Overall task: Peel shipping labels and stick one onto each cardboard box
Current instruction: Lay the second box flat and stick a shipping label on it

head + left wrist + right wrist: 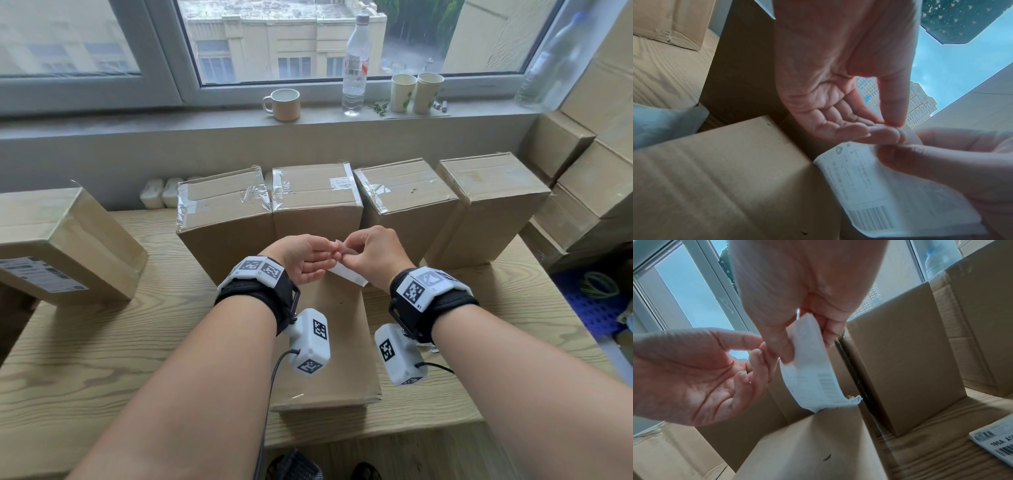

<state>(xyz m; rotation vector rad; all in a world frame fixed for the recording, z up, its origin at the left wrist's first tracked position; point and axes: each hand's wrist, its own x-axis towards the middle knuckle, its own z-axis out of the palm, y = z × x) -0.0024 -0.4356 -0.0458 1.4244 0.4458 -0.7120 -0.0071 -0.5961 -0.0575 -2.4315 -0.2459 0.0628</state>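
Observation:
A white shipping label [347, 277] hangs between both hands above a flat cardboard box [329, 349] lying on the wooden table [102, 342]. My right hand [346, 255] pinches the label's upper end between thumb and fingers. My left hand [330, 255] pinches the top corner with thumb and forefinger. The printed face and barcode of the label [879, 186] show in the left wrist view; in the right wrist view the label [812, 378] curls down to the flat box [818, 443]. Several taped boxes [315, 195] stand in a row just behind the hands.
Left on the table, a box [68, 240] carries a label [37, 274]. More labels [995, 439] lie on the table to the right. Stacked boxes [582, 192] and a blue crate [592, 305] fill the right side. On the windowsill stand a mug [282, 104], bottle [356, 65] and paper cups [416, 92].

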